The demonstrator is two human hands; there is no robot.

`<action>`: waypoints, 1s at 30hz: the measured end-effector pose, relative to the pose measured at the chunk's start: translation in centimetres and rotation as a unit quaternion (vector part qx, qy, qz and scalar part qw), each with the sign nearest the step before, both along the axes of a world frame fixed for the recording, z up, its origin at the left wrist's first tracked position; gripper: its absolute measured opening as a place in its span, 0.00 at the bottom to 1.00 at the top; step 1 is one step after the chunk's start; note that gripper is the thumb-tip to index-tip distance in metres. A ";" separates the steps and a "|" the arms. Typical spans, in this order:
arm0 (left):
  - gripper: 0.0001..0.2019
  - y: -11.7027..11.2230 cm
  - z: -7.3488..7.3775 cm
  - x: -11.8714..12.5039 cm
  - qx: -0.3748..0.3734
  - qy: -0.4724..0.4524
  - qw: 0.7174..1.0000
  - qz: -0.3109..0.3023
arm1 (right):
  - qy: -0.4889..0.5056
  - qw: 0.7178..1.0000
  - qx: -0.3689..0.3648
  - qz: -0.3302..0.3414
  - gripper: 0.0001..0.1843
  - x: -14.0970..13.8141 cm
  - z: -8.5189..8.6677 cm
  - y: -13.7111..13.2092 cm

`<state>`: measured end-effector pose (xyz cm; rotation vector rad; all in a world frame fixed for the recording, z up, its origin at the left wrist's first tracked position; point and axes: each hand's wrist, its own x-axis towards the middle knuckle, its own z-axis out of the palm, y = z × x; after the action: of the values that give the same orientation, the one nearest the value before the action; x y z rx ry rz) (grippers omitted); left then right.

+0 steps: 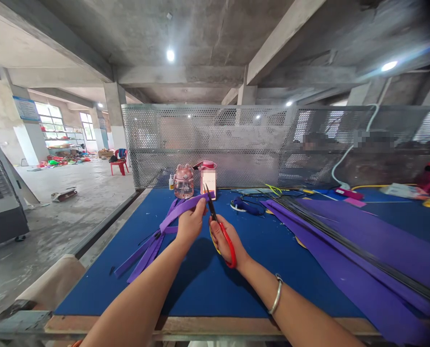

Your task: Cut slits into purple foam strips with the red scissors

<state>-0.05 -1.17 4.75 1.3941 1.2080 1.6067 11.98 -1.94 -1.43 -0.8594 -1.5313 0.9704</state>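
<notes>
My left hand (190, 223) is closed around a bundle of purple strips (156, 234), holding their ends up above the blue table (200, 284). The rest of the strips trail down to the left onto the table. My right hand (226, 242) grips red-handled scissors (220, 226), with the dark blades pointing up beside the strip ends near my left fingers. A silver bangle is on my right wrist.
Large purple sheets (363, 255) with thin dark rods lie on the right. A pink bottle (183, 181) and a small box (208, 180) stand at the back by a perforated metal screen (236, 144). Cables and a power strip lie at back right. Open concrete floor lies left.
</notes>
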 end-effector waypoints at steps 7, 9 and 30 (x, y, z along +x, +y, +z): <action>0.24 0.3 -0.3 0.0 0.002 -0.004 1.000 0.002 | 0.030 0.994 0.012 0.101 0.37 0.0 -0.3 0.0; 0.24 0.3 -0.4 0.0 -0.002 -0.005 1.000 0.003 | 0.010 0.994 0.032 0.104 0.37 0.0 -0.4 0.0; 0.22 0.3 -0.6 0.3 0.016 -0.028 0.999 -0.039 | 0.069 0.995 -0.037 0.068 0.33 -0.7 0.5 -0.7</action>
<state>0.23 -0.91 4.18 1.3899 1.0880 1.6065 11.30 -2.60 -0.94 -0.7321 -1.4574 1.1685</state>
